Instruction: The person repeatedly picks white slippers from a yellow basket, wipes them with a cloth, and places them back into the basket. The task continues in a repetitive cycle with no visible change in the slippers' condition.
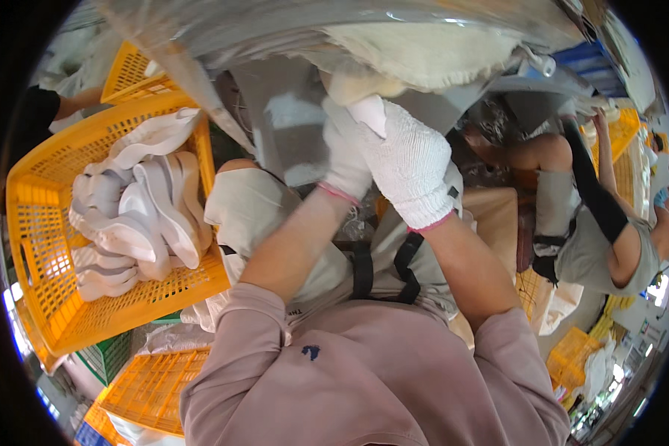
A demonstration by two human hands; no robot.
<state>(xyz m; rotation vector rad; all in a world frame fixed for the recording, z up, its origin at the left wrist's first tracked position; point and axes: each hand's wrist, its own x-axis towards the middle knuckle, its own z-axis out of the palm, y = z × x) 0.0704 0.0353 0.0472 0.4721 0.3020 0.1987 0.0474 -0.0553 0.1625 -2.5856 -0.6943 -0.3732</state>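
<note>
Both my hands wear white knitted gloves with pink cuffs, raised together in front of the grey machine housing (290,119). My right hand (412,163) is closed on a white shoe sole (369,115), of which only a smooth end shows past the fingers. Beside it, touching or nearly so, my left hand (346,152) is smeared by motion, and its finger positions are lost. A blurred cream-coloured part (353,83) lies just beyond the fingers. Above hangs a cream cloth (424,56) along the machine's opening.
At my left stands a yellow plastic basket (119,320) with several white wedge-shaped soles (156,208) in it. Orange crates (156,390) sit below it. Clear plastic sheeting (223,30) drapes across the top. On the right, another person (609,230) sits close by.
</note>
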